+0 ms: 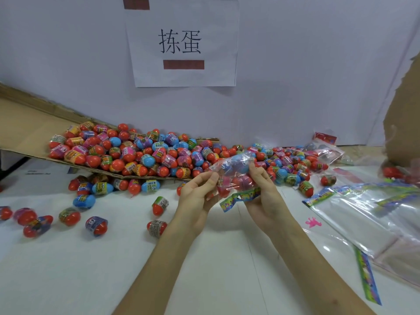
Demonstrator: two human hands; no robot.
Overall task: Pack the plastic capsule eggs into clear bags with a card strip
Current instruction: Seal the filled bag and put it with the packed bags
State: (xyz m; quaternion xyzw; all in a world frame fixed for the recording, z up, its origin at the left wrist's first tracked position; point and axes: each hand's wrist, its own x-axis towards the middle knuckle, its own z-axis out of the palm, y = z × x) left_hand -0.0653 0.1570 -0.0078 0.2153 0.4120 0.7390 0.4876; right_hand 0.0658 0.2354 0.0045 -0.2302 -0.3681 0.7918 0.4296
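Low in the middle of the frame, above the white table (91, 269), both hands are clamped on one clear bag (227, 176). The left hand (195, 198) pinches its left edge. The right hand (266, 196) curls its fingers round the right side. The bag hangs between them, clear of the table, with the bagged eggs (236, 165) inside, blue on top and red and pink below. The colourful card strip (241, 197) lies across the bag's near end, between the two palms. Gripping both sides probably keeps the plastic taut and the eggs from rolling out while the strip end is settled.

At the right edge a fanned stack of empty bags (375, 214), each with its strip, lies within the right hand's reach, likely as the next supply. A loose strip (368, 278) lies at lower right. Stray eggs (69, 215) dot the table at the left.

Behind the hands, the heap of capsule eggs (141, 153) spills off a tilted cardboard sheet (25, 123) towards the person, so the stock slides within reach. Filled bags (325, 147) are set aside at the far right. A paper sign (184, 73) hangs on the wall behind.
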